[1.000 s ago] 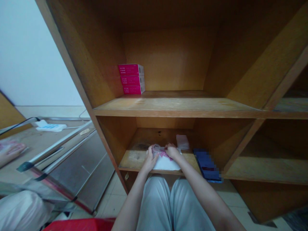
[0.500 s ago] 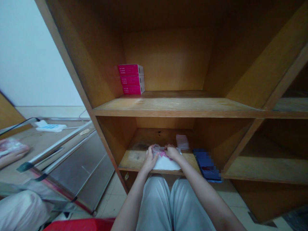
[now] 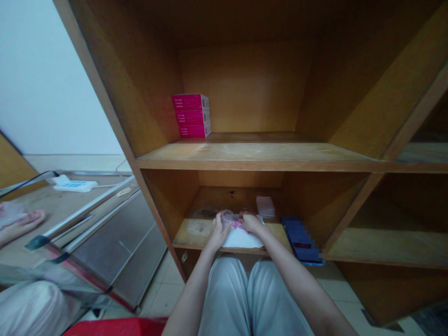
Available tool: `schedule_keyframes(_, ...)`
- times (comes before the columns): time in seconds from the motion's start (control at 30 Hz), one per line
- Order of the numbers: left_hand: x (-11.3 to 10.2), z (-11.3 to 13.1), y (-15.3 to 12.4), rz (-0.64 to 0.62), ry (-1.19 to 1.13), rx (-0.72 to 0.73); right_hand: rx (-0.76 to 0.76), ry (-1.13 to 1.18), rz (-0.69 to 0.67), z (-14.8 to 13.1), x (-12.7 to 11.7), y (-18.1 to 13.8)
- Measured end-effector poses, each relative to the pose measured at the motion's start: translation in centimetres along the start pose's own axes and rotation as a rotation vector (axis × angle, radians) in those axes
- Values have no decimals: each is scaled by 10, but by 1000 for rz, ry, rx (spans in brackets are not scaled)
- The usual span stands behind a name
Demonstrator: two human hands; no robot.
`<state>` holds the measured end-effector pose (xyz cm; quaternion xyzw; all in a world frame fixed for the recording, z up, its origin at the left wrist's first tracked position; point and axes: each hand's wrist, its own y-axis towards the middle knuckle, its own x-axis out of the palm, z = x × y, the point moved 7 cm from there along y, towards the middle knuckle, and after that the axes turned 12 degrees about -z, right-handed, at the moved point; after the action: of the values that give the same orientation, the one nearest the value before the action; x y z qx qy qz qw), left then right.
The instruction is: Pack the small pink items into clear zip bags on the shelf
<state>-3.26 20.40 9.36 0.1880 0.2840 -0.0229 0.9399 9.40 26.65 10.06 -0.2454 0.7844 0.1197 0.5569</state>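
Between left hand (image 3: 217, 232) and right hand (image 3: 250, 222), clear pouch (image 3: 228, 217) (pink-filled)

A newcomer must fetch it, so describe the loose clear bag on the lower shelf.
In the wooden shelving unit, look at the lower compartment, under the shelf with the pink boxes. Behind the right hand lies a small clear bag, flat on the wood. Unlike the pouch held between that hand and the left hand, over the white sheet, it looks empty and is untouched.

At the far left the co-worker's hand (image 3: 21, 225) now lies flatter, its fingers (image 3: 35, 216) stretched out, with the packet (image 3: 9, 211) paler and just behind them.
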Motion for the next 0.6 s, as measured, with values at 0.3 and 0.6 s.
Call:
schedule_keyframes(0.3,0,3,0,-10,11,8,-227,305,221,-24,-44,-9)
schedule_keyframes(0.6,1,-1,0,-12,19,-24,-353,369,149,-59,-40,-14)
